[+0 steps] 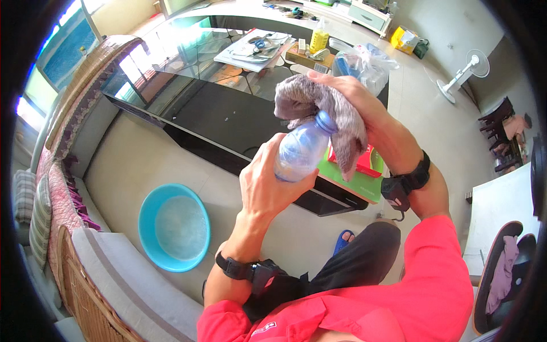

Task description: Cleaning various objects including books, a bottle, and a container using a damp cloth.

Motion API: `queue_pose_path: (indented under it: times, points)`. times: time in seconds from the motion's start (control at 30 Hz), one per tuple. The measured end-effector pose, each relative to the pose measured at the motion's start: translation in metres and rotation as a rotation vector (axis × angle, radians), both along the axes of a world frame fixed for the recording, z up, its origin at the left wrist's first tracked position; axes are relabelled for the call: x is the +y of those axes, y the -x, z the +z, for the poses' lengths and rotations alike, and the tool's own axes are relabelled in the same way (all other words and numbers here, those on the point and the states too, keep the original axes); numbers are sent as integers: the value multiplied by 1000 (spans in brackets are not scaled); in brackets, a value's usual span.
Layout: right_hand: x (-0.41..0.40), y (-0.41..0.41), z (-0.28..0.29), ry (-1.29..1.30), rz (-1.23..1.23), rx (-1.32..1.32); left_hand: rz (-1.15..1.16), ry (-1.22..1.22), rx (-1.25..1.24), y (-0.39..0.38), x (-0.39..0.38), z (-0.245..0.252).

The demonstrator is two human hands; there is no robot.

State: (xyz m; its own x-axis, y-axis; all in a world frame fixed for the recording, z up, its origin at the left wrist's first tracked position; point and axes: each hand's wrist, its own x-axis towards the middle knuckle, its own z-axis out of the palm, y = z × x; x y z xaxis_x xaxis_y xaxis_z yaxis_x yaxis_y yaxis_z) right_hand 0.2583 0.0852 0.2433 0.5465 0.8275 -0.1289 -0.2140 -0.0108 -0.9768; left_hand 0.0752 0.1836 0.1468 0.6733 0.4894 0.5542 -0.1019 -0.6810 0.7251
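My left hand (pixel 267 179) grips a clear plastic bottle (pixel 301 149) around its body. The bottle is tilted, its blue-tinted neck pointing up and to the right. My right hand (pixel 352 96) holds a bunched grey-mauve cloth (pixel 342 111) that hangs down over the fingers. The cloth lies against or just behind the bottle's neck; whether a cap is on I cannot tell. Both hands are raised over the near edge of a black glass-topped coffee table (pixel 213 107).
A turquoise basin (pixel 145 231) of cloudy water stands on the floor at left, beside a grey sofa (pixel 128 273). On the table are a green board (pixel 359 188), papers with scissors (pixel 258 42), a yellow bottle (pixel 319 39) and plastic bags (pixel 369 64). A white fan (pixel 463 75) stands at right.
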Motion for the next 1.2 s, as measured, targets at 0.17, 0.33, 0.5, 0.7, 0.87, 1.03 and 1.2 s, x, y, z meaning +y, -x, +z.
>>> queue_pose_path:
  times: [0.17, 0.33, 0.5, 0.7, 0.87, 1.03, 1.2]
  points:
    - [-21, -13, -16, -319, -384, 154, -265, 670, -34, 5, 8, 7]
    - [5, 44, -38, -408, -280, 67, -470, 871, -97, 0, 7, -6]
    - [12, 82, -62, -157, -269, -19, -208, 940, -243, -2, 7, -13]
    - [8, 85, -57, -279, -307, -138, -174, 804, -189, 0, 1, -4]
    - [26, 76, -50, -217, -292, -175, -127, 866, -227, 1, 2, -11]
    - [0, 107, -77, -166, -421, -401, -174, 1025, -308, -2, 16, -11]
    - [16, 93, -41, -198, -332, -384, -157, 846, -352, -2, 18, -10]
